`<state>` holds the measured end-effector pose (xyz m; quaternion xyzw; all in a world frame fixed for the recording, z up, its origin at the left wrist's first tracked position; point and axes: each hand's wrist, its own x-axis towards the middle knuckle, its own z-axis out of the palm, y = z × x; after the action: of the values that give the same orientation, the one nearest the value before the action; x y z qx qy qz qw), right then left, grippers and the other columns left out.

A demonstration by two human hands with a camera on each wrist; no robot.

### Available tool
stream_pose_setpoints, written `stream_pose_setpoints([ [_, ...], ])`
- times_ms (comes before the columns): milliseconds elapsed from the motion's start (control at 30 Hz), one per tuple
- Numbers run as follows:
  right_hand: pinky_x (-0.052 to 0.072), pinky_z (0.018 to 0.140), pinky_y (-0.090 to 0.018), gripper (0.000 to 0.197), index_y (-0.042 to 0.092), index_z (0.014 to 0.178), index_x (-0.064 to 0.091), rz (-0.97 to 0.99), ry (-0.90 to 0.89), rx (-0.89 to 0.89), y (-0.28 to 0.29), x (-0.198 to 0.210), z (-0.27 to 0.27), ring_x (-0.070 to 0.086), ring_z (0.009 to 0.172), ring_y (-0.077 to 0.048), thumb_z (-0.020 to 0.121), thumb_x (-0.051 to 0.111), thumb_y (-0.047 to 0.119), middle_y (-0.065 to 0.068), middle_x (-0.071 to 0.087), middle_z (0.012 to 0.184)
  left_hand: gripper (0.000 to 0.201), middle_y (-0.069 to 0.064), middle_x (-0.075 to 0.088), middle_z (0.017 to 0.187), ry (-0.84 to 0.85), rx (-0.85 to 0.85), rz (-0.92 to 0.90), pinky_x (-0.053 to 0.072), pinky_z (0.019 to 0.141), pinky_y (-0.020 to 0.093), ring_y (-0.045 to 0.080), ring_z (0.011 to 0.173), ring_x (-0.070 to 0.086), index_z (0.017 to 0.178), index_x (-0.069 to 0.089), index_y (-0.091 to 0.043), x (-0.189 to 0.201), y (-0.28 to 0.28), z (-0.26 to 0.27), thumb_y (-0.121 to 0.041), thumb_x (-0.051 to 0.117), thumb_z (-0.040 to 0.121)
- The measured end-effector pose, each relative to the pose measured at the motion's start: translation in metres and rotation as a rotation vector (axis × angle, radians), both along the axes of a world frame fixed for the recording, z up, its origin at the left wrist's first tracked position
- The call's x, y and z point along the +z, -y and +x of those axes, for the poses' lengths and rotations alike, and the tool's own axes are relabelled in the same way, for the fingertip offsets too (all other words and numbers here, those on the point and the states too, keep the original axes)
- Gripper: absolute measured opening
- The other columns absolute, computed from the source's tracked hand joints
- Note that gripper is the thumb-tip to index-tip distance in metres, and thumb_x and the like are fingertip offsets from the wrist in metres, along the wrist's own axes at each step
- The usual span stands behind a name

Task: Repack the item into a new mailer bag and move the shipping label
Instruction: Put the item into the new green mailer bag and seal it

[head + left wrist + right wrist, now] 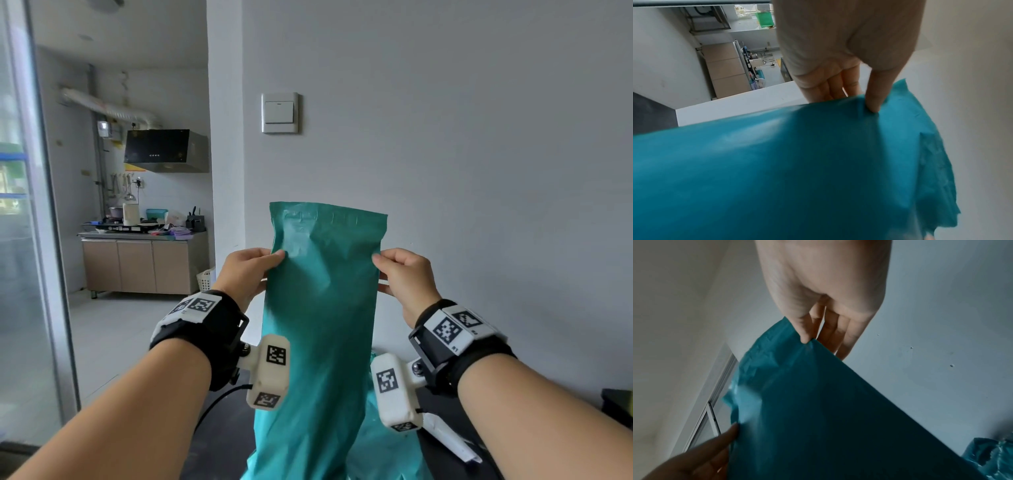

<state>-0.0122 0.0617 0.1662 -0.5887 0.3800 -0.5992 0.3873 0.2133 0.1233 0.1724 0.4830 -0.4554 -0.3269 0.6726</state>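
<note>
While the kitchen counter (142, 236) is seen far off at nine o'clock, the left hand (247, 272) is raised just left of centre; its thumb and fingers (872, 97) are pinched on the left edge of the teal mailer bag (322, 308); the bag is held upright in mid-air at the centre, its sealed flap end at twelve o'clock, its lower part hanging towards six o'clock; a light switch (280, 112) is seen on the wall above it; at three o'clock of the bag, the right edge is pinched by the right hand (406, 279); a second teal bag (995, 456) is glimpsed below, near five o'clock.
</note>
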Motion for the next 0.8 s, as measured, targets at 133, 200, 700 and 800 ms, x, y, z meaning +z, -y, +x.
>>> stream_pose_setpoints([
  [133,0.058,0.081,-0.051,0.012,0.012,0.079,0.065,0.008,0.014,-0.015,0.001,0.013,-0.001,0.068,0.088,-0.034,0.090,0.062,0.014,-0.025,0.069,0.101,0.033,-0.004,0.057,0.066,0.092,0.141,-0.048,0.040,0.058,0.019,0.008,0.060,0.049,0.061,0.050,-0.019,0.008,0.001,0.000,-0.023,0.068,0.088],
  [200,0.057,0.082,-0.053,0.009,0.014,0.079,0.064,-0.017,0.039,-0.038,0.001,0.021,-0.001,0.066,0.083,-0.032,0.089,0.063,0.013,-0.024,0.068,0.100,0.033,-0.006,0.051,0.058,0.106,0.159,-0.042,0.034,0.050,0.018,0.007,0.051,0.041,0.060,0.050,-0.020,0.015,0.002,0.000,-0.026,0.068,0.088],
  [700,0.054,0.084,-0.034,0.022,-0.004,0.093,0.074,0.057,-0.348,0.106,0.003,0.025,-0.021,0.064,0.080,-0.019,0.080,0.062,0.010,-0.008,0.071,0.087,0.019,0.001,0.057,0.071,0.377,0.213,0.105,0.033,0.048,0.022,0.012,0.052,0.046,0.096,0.070,-0.019,0.019,-0.006,-0.011,-0.009,0.055,0.089],
  [800,0.053,0.091,-0.037,0.021,0.004,0.087,0.076,0.023,-0.393,0.086,0.002,0.028,-0.029,0.066,0.088,-0.023,0.086,0.055,-0.001,-0.014,0.074,0.097,0.020,-0.002,0.062,0.080,0.439,0.115,0.157,0.036,0.055,0.022,0.012,0.064,0.048,0.095,0.076,-0.018,0.023,-0.011,-0.009,-0.011,0.061,0.086],
])
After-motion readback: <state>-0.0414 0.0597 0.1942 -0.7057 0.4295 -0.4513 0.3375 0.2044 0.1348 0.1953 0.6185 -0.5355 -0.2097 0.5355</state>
